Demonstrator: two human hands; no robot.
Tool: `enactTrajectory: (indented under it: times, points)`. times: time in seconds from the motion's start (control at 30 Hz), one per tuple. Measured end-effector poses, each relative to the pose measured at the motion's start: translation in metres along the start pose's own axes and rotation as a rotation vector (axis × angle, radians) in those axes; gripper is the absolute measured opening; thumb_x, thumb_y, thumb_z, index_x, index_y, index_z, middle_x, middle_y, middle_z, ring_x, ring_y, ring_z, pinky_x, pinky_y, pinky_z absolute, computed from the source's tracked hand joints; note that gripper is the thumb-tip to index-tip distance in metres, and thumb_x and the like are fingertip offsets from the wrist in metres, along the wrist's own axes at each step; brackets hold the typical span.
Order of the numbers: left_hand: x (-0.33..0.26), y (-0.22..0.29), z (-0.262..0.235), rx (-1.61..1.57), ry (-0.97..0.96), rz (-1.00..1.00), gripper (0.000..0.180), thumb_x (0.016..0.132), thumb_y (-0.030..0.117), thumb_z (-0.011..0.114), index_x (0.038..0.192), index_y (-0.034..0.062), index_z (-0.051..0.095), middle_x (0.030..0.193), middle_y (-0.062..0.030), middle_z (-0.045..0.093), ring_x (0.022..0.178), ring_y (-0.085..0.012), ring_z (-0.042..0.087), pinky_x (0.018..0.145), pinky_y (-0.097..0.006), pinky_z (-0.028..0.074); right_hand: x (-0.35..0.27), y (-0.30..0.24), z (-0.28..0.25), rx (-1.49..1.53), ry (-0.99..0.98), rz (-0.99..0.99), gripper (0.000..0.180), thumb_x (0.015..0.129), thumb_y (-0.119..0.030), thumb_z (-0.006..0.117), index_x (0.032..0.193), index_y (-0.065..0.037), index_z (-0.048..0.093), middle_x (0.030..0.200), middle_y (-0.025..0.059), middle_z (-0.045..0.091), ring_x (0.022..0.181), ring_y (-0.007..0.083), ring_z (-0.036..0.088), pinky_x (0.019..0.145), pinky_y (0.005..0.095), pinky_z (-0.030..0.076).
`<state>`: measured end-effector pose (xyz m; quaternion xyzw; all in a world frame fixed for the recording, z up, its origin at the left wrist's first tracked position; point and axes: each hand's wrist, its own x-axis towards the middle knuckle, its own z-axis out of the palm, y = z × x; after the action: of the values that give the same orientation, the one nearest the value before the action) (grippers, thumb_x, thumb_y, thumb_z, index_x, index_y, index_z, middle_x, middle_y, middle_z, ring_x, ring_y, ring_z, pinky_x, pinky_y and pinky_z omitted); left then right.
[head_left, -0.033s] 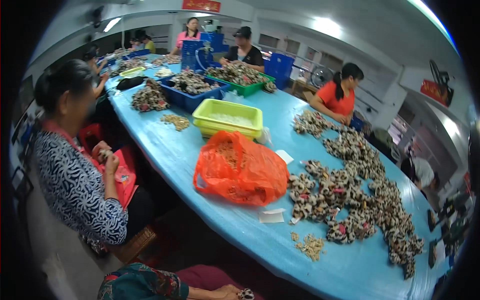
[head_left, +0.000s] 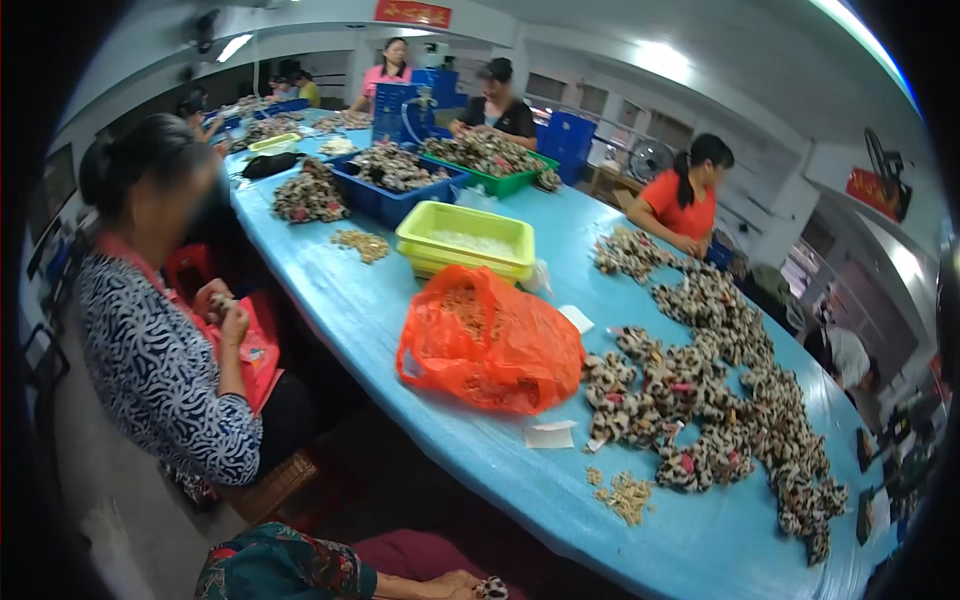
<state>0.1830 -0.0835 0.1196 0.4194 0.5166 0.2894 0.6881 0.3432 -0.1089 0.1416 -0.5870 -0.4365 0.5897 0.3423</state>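
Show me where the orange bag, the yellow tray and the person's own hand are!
orange plastic bag [head_left: 495, 345], head view, on the middle of its crumpled side.
yellow tray [head_left: 466, 262], head view, on its near rim.
hand [head_left: 455, 583], head view, on the knuckles at the lower edge, touching a small spotted piece.

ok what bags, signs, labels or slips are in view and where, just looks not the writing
orange bag: crumpled plastic, table middle, beside the yellow tray.
white slip: small paper by the near table edge, in front of the bag.
second white slip: right of the bag.
red sign: oblong, high on the far wall.
red wall sign: right wall, with a dark shape above it.
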Motion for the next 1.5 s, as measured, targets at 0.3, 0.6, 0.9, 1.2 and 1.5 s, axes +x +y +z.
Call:
enactTrajectory:
  times: [0.3,0.6,0.9,1.2,1.5]
  points:
    - [-0.037,-0.001,-0.03,0.294,0.025,0.013,0.036,0.083,0.032,0.063,0.096,-0.0015,0.063,0.077,-0.0106,0.063,0.07,-0.0169,0.059,0.064,-0.033,0.048,-0.023,-0.066,0.033,-0.475,0.024,0.14,0.014,0.08,-0.008,0.067,0.093,-0.008,0.062,0.079,0.0044,0.062,0.077,0.0113,0.055,0.07,0.027,0.045]
    - [-0.021,-0.009,-0.023,0.269,0.01,0.098,0.039,0.071,0.035,0.076,0.082,-0.0005,0.067,0.073,-0.0135,0.066,0.069,-0.0169,0.063,0.063,-0.034,0.049,0.0,0.015,0.023,0.065,0.04,-0.181,0.013,0.072,0.004,0.069,0.079,0.0,0.059,0.078,0.003,0.063,0.07,0.0063,0.057,0.062,0.0214,0.048]
    - [-0.029,0.022,-0.011,0.208,-0.371,-0.112,0.019,0.078,0.002,0.068,0.097,-0.0007,0.066,0.085,-0.0044,0.067,0.078,-0.0101,0.061,0.072,-0.025,0.049,-0.027,-0.02,-0.023,-0.093,-0.144,-0.209,0.012,0.076,-0.002,0.067,0.084,-0.001,0.059,0.073,-0.0007,0.061,0.07,0.0066,0.057,0.066,0.0224,0.048]
    - [-0.047,0.045,-0.023,0.097,-0.282,0.011,0.019,0.077,0.0,0.068,0.095,-0.001,0.062,0.081,-0.0025,0.064,0.073,-0.0067,0.058,0.065,-0.023,0.048,-0.003,-0.005,-0.003,0.179,-0.335,-0.123,0.028,0.089,-0.029,0.059,0.099,-0.002,0.058,0.093,-0.0005,0.059,0.089,0.0071,0.052,0.08,0.0246,0.043]
    - [-0.057,0.02,-0.039,0.293,-0.04,0.285,0.02,0.071,0.007,0.076,0.084,-0.0005,0.064,0.075,-0.0022,0.064,0.068,-0.0073,0.057,0.062,-0.026,0.049,-0.014,-0.01,0.025,0.228,-0.385,0.038,0.026,0.08,-0.013,0.069,0.099,-0.001,0.055,0.087,-0.0019,0.057,0.083,0.0052,0.052,0.074,0.0221,0.044]
